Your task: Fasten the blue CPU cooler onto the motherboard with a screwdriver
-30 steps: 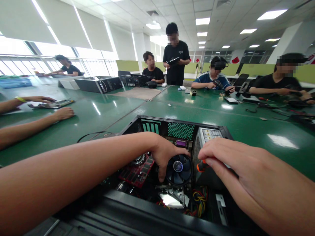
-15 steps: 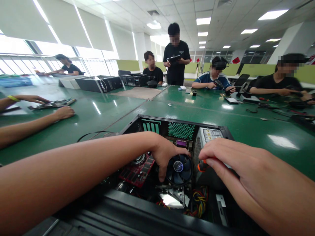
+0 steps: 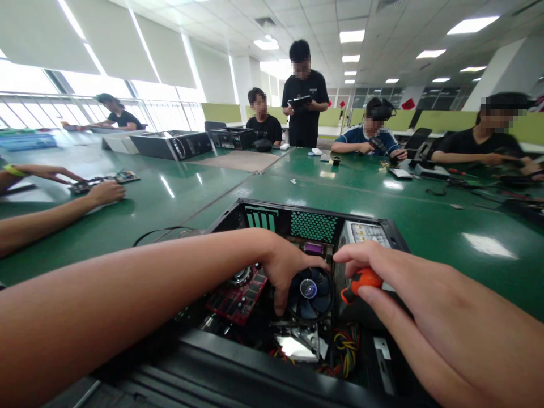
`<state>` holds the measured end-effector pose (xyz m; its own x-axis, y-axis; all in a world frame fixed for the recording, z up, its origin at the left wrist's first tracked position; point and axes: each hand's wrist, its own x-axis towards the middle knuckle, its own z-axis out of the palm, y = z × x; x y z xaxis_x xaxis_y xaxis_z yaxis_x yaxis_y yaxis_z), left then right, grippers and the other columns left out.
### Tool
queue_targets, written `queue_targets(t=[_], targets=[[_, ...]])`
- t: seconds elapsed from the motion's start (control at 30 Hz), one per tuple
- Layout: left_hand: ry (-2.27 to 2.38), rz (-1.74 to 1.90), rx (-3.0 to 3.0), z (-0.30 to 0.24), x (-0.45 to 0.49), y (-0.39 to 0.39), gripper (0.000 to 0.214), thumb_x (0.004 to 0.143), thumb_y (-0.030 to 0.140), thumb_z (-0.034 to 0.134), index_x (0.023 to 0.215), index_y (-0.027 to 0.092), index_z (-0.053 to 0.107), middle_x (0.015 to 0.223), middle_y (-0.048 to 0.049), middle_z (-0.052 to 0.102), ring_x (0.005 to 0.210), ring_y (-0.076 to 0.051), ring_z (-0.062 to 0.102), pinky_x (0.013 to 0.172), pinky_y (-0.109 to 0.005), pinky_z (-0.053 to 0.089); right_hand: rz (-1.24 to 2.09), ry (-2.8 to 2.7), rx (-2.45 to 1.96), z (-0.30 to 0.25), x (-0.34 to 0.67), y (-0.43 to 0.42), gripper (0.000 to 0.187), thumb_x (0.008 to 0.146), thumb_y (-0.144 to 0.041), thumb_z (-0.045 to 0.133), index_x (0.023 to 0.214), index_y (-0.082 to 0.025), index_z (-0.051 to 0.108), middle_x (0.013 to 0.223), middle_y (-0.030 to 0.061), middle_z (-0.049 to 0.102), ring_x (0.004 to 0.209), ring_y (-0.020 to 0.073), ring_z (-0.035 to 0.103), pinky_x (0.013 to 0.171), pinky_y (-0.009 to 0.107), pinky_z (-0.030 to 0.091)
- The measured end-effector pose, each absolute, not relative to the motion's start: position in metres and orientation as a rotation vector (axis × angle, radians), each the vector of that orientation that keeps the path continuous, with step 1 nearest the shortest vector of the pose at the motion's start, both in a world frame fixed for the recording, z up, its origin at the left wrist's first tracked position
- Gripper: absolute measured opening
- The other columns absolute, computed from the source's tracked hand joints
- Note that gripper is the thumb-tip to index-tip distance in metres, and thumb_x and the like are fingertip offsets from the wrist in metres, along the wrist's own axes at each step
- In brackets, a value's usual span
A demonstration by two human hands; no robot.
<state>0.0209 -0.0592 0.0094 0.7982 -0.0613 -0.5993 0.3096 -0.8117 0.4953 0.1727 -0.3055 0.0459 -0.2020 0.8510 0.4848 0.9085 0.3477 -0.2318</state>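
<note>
A glossy green tabletop (image 3: 442, 238) bore an open, boxy black metal computer case (image 3: 263, 368). Into it reached the right hand (image 3: 416, 300) and left hand (image 3: 283, 263): the left curved around a round dark plastic fan (image 3: 309, 289) inside, whether gripping I couldn't tell, while the right pinched an orange-and-black tool handle (image 3: 365, 278).

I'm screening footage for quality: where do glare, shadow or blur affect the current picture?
Head view: white glare patches on the glossy green tabletop, and the bright windows at left are washed out; head view: deep shadow inside the open black rectangular computer case, whose near edge looks soft at lower left; head view: the round dark-bladed fan is readable.
</note>
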Motion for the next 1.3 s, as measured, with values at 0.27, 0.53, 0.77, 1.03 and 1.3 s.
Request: queue_targets(t=[0.27, 0.53, 0.77, 1.03, 1.3], targets=[[0.211, -0.881, 2.398, 0.010, 0.017, -0.059, 0.149, 0.053, 0.030, 0.100, 0.184, 0.024, 0.031, 0.175, -0.0179, 0.065, 0.163, -0.042, 0.061, 0.135, -0.049, 0.049, -0.109, -2.042, -1.557, 0.041, 0.181, -0.301, 0.012, 0.117, -0.037, 0.068, 0.108, -0.036, 0.076, 0.083, -0.0091, 0.085, 0.056, 0.0163, 0.079, 0.045, 0.030, 0.054], [0.257, -0.924, 2.424, 0.017, 0.015, -0.064, 0.142, 0.052, 0.027, 0.099, 0.180, 0.024, 0.038, 0.181, -0.0198, 0.058, 0.162, -0.042, 0.062, 0.134, -0.050, 0.050, -0.144, -2.073, -1.602, 0.042, 0.176, -0.303, 0.021, 0.109, -0.035, 0.076, 0.090, -0.034, 0.070, 0.066, -0.0064, 0.076, 0.047, 0.0197, 0.071, 0.039, 0.033, 0.045], [0.229, -0.875, 2.400, 0.020, 0.006, -0.066, 0.149, 0.052, 0.024, 0.101, 0.184, 0.023, 0.032, 0.176, -0.0174, 0.064, 0.162, -0.043, 0.063, 0.133, -0.050, 0.052, -0.229, -2.091, -1.554, 0.047, 0.165, -0.307, 0.011, 0.117, -0.029, 0.061, 0.119, -0.037, 0.067, 0.093, -0.0095, 0.085, 0.068, 0.0134, 0.083, 0.057, 0.022, 0.062], [0.234, -0.811, 2.427, 0.013, 0.007, -0.063, 0.141, 0.047, 0.029, 0.103, 0.177, 0.029, 0.048, 0.170, -0.0065, 0.070, 0.160, -0.042, 0.063, 0.127, -0.043, 0.057, -0.159, -2.120, -1.403, 0.042, 0.149, -0.315, 0.024, 0.127, -0.031, 0.041, 0.138, -0.044, 0.058, 0.122, -0.0124, 0.090, 0.103, 0.0107, 0.090, 0.071, 0.011, 0.065], [0.246, -0.885, 2.372, 0.013, 0.008, -0.061, 0.141, 0.052, 0.025, 0.097, 0.181, 0.016, 0.040, 0.174, -0.0170, 0.065, 0.164, -0.042, 0.058, 0.135, -0.047, 0.049, -0.020, -2.001, -1.470, -0.003, 0.179, -0.329, 0.028, 0.107, -0.041, 0.075, 0.131, -0.038, 0.088, 0.103, 0.0045, 0.092, 0.104, 0.0348, 0.091, 0.076, 0.037, 0.075]])
